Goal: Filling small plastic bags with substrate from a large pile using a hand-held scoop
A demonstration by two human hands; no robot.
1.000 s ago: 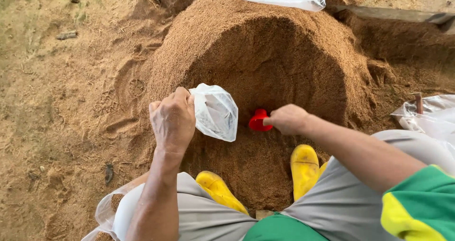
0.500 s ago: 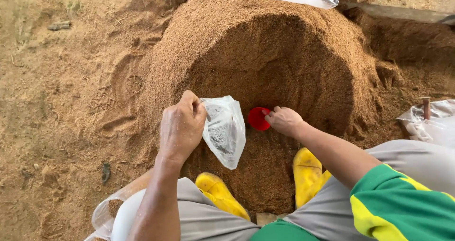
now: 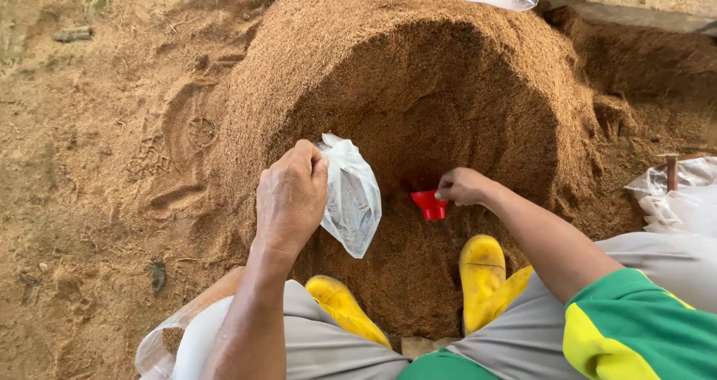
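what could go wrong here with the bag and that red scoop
The left hand grips the clear plastic bag only at its top edge, and the bag hangs limp, so its mouth may sag shut and the brown material could spill past it. The right hand holds the small red scoop at the foot of a steep cut face in the heap; loose material above might slide down onto the yellow boots.

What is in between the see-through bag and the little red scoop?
Only brown sawdust-like heap; the head view shows nothing else between the clear bag in the left hand and the red scoop.
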